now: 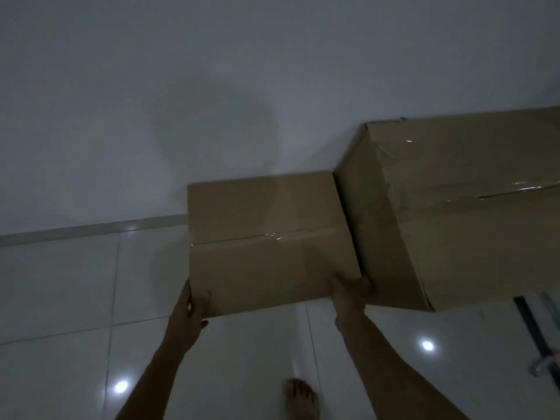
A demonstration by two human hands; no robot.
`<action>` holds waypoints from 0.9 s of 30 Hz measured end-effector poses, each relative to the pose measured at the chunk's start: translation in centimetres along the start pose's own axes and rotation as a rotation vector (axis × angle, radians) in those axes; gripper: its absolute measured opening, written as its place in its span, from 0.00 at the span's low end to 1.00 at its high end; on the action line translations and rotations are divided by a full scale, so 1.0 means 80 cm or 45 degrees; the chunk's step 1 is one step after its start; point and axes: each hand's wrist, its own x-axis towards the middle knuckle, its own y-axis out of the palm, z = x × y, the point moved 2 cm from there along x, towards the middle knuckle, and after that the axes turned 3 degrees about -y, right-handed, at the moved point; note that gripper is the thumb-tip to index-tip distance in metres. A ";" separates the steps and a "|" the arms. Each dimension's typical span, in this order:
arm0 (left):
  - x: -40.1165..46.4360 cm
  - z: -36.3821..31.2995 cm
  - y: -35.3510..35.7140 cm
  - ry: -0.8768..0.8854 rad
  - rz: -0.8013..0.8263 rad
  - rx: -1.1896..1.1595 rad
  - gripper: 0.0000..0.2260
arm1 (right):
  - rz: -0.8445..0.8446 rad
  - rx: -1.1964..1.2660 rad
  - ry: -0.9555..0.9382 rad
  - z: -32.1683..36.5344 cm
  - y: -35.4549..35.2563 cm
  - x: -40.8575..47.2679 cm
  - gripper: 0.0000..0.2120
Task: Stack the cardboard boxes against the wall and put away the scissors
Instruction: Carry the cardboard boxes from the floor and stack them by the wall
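A small brown cardboard box [266, 237], taped along its top seam, sits against the white wall, its right side touching a larger box. My left hand [189, 313] grips its near left corner and my right hand [350, 291] grips its near right corner. The large cardboard box [460, 213] stands taller to the right, also against the wall, with torn tape on top. No scissors are visible.
Glossy white floor tiles [75, 298] spread out to the left and toward me, reflecting ceiling lights. My bare foot [301, 397] stands near the bottom edge. A dark strap-like item [538, 334] lies at the far right edge.
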 end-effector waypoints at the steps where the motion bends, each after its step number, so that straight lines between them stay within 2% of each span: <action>1: -0.001 0.000 0.000 0.000 -0.010 0.005 0.25 | 0.021 -0.014 0.019 -0.002 -0.003 0.001 0.41; 4: -0.004 0.001 0.001 0.018 -0.080 0.058 0.25 | 0.160 0.046 0.123 -0.010 -0.009 -0.003 0.28; 5: -0.005 0.001 0.000 0.019 -0.111 0.091 0.25 | 0.170 0.070 0.147 -0.013 -0.009 -0.003 0.27; 7: -0.009 0.000 -0.001 0.009 -0.169 0.159 0.26 | 0.123 0.076 0.152 -0.018 -0.010 -0.005 0.37; 9: -0.011 -0.003 0.001 -0.038 -0.207 0.257 0.29 | 0.117 0.091 0.155 -0.019 -0.014 -0.009 0.43; 12: -0.025 -0.010 0.007 -0.076 -0.240 0.406 0.35 | 0.183 0.056 0.172 -0.022 -0.028 -0.009 0.45; 14: -0.053 -0.017 0.010 -0.051 -0.245 0.495 0.35 | 0.284 -0.070 0.115 -0.023 -0.046 -0.012 0.42; 17: -0.104 -0.036 0.012 0.020 -0.089 0.705 0.28 | 0.480 -0.287 0.037 -0.003 -0.086 -0.048 0.36; 20: -0.167 -0.066 0.020 0.087 0.164 0.884 0.23 | 0.589 -0.427 -0.039 0.015 -0.144 -0.099 0.37; 23: -0.238 -0.103 0.031 0.218 0.279 1.028 0.21 | 0.623 -0.656 -0.206 0.030 -0.216 -0.145 0.35; 27: -0.346 -0.172 0.074 0.388 0.393 1.207 0.22 | 0.560 -0.867 -0.384 0.055 -0.346 -0.194 0.37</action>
